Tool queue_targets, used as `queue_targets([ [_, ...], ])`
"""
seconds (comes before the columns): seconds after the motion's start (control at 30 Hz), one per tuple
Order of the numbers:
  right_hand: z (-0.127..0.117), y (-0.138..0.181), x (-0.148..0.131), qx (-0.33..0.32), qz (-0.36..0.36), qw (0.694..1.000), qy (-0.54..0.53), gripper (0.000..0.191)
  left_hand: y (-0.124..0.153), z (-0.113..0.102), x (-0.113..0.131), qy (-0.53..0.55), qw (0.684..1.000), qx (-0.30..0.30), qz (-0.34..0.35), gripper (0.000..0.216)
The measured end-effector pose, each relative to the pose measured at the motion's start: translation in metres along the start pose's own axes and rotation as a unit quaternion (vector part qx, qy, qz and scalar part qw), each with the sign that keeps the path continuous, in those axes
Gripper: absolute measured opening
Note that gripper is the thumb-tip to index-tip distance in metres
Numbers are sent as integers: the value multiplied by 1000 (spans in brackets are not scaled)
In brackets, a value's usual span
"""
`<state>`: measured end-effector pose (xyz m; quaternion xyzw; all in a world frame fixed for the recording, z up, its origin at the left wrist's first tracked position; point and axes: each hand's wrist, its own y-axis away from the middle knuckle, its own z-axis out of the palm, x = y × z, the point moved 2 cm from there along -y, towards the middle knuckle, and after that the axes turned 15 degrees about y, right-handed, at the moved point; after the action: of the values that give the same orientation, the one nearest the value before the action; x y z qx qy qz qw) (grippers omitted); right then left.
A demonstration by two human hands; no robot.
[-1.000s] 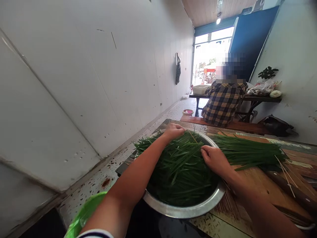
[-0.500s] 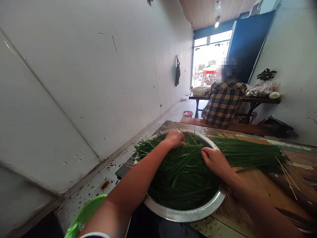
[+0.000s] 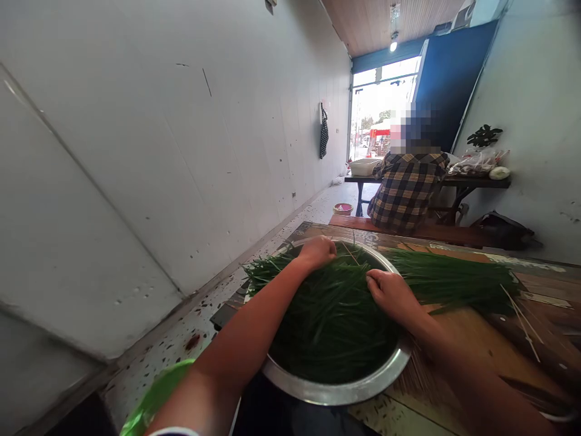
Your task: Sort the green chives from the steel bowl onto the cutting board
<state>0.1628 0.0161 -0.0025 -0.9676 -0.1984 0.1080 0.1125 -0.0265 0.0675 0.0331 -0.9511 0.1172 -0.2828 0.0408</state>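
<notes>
A wide steel basin [image 3: 333, 393] full of long green garlic chives [image 3: 336, 327] stands on the table in front of me. Over its far rim, my left hand [image 3: 319, 251] is closed on some of the chives, its fingertips partly hidden. My right hand [image 3: 388, 289] pinches the ends of chives at the basin's right side. Between the hands, a thin bamboo skewer [image 3: 350, 254] slants among the leaves. To the right lies a bundle of chives [image 3: 454, 275], with two loose skewers [image 3: 520, 315] by its end.
Right of the basin are a wooden board [image 3: 472, 333] and a pile of skewers [image 3: 417, 372]. A green plastic bag [image 3: 158, 393] is low at left. Ahead, a person in a plaid shirt [image 3: 411, 188] sits on a bench [image 3: 345, 222] at another table [image 3: 476, 183].
The view has shifted slightly. Both hands stay almost in place over the basin, still closed on chives.
</notes>
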Motion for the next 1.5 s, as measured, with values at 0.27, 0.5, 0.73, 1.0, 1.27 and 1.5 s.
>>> queue_targets([
  [0.27,-2,1,-2,4,-10,1000,-7,27,-7,3,-20,158,983,78,-57,25],
  [0.5,-2,3,-3,0,-26,1000,1,30,-14,13,-33,228,969,78,-53,28],
  [0.73,-4,3,-5,-12,-17,1000,6,31,-10,12,-23,216,972,83,-45,28],
  [1.0,-6,4,-7,-18,-15,1000,-7,30,-7,9,-20,217,971,92,-42,28],
  [1.27,-5,3,-7,-20,-18,1000,1,31,-7,10,-18,201,975,90,-35,28],
  [1.5,-3,3,-5,-14,-17,1000,4,30,-8,12,-19,192,976,104,-20,26],
])
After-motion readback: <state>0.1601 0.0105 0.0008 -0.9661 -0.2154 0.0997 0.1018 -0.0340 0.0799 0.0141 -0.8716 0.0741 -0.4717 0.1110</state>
